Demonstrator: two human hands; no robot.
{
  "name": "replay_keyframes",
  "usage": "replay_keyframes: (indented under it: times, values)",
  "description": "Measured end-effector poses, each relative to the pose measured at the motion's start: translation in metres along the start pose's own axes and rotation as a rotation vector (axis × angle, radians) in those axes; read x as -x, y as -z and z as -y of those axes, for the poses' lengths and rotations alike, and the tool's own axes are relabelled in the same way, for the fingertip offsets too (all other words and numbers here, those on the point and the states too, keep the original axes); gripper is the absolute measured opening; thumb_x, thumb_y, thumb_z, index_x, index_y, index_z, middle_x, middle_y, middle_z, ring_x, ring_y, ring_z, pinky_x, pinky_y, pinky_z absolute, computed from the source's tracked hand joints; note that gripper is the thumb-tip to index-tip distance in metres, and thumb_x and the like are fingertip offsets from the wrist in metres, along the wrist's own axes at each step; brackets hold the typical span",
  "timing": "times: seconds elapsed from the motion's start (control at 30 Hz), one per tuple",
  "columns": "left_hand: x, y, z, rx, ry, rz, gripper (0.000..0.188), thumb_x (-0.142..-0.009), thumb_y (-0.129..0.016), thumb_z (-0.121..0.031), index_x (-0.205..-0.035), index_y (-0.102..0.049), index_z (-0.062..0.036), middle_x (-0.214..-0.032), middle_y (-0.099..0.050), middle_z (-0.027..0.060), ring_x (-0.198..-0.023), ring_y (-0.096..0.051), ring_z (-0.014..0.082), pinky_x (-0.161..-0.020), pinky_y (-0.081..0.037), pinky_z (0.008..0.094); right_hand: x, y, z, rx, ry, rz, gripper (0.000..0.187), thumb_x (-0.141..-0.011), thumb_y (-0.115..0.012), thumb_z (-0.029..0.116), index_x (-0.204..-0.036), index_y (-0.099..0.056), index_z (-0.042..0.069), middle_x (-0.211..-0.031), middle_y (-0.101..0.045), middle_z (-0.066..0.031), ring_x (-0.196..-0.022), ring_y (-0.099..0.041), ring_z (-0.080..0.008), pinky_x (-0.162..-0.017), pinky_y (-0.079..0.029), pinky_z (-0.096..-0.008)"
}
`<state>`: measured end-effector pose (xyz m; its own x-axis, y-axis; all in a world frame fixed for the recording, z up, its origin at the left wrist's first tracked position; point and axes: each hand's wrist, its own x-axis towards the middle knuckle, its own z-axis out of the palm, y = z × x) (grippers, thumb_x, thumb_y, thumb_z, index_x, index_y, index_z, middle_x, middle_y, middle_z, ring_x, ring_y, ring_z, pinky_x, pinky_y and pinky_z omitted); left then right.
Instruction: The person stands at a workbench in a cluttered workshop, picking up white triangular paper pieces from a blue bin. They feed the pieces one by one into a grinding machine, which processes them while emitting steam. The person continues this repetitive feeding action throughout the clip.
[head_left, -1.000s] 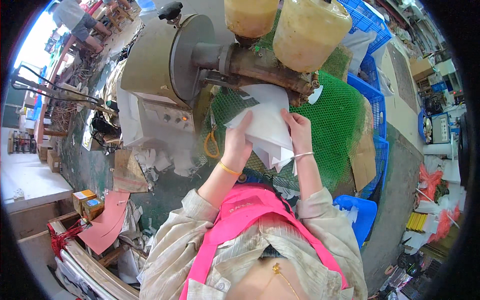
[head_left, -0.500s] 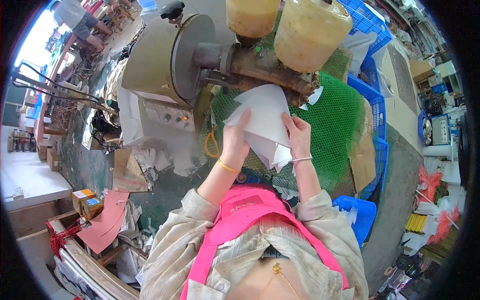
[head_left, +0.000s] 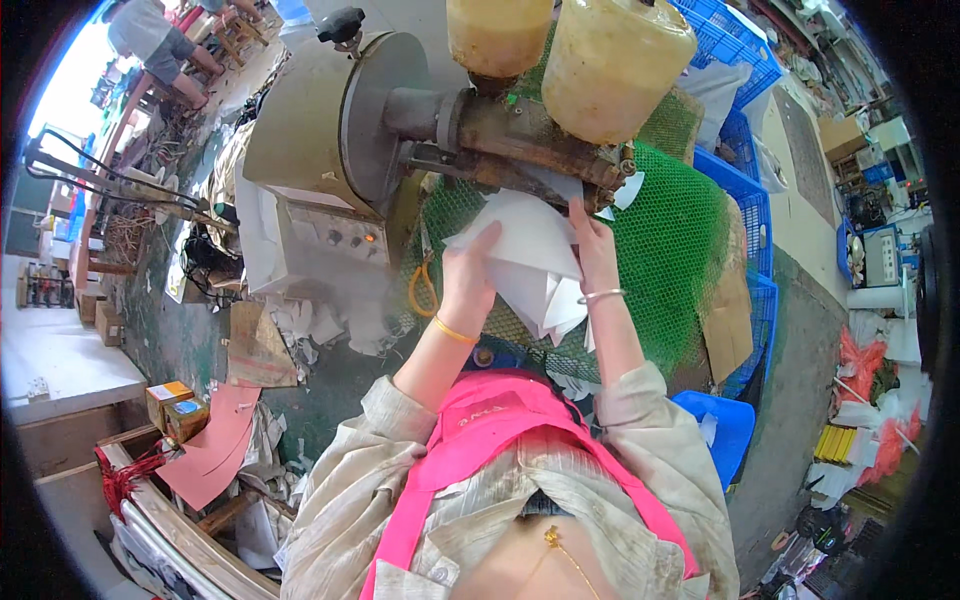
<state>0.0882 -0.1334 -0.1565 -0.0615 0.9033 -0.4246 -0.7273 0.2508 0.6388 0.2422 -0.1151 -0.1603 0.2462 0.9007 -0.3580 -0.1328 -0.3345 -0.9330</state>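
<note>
Our left hand (head_left: 468, 272) clamped on white sheets (head_left: 525, 238), our right hand (head_left: 598, 258) at their right edge, grip unclear, orange-handled scissors (head_left: 423, 290) near the green mesh (head_left: 675, 235)'s left edge.

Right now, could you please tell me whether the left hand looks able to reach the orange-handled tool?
Probably yes: the orange-handled tool is just left of the left hand, with nothing visible blocking the way, though its grip on the white sheet would likely need releasing first.
</note>
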Motion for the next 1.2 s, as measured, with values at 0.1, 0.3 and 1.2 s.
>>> replay_keyframes:
  times: [0.1, 0.3, 1.2]
  values:
    - [0.004, 0.000, -0.001, -0.025, -0.022, -0.029, 0.027, -0.074, -0.062, -0.007, -0.097, -0.055, 0.0048, -0.093, -0.059, 0.0103, -0.083, -0.057, 0.0185, -0.072, -0.045, 0.0299, 0.020, 0.006, -0.004, 0.059, 0.116, 0.094, 0.029, -0.078, -0.061, 0.025, -0.062, -0.056, 0.002, -0.054, -0.048, 0.0045, -0.047, -0.038, -0.0024, -0.042, -0.026, -0.0191]
    - [0.011, -0.007, 0.000, -0.030, 0.000, 0.018, 0.028, -0.075, -0.060, -0.005, -0.100, -0.053, 0.0038, -0.095, -0.058, 0.0094, -0.084, -0.057, 0.0187, -0.073, -0.045, 0.0297, 0.003, 0.003, -0.018, 0.037, 0.196, -0.157, 0.032, -0.078, -0.060, 0.025, -0.060, -0.057, -0.001, -0.052, -0.047, 0.0032, -0.048, -0.037, -0.0033, -0.043, -0.026, -0.0197]
    - [0.005, -0.007, 0.001, -0.033, -0.019, -0.042, 0.030, -0.071, -0.065, -0.006, -0.098, -0.055, 0.0033, -0.096, -0.058, 0.0098, -0.084, -0.056, 0.0186, -0.073, -0.044, 0.0300, -0.007, 0.001, -0.011, 0.006, 0.161, -0.099, 0.031, -0.079, -0.060, 0.028, -0.065, -0.058, 0.000, -0.056, -0.049, 0.0039, -0.049, -0.037, -0.0034, -0.044, -0.027, -0.0203]
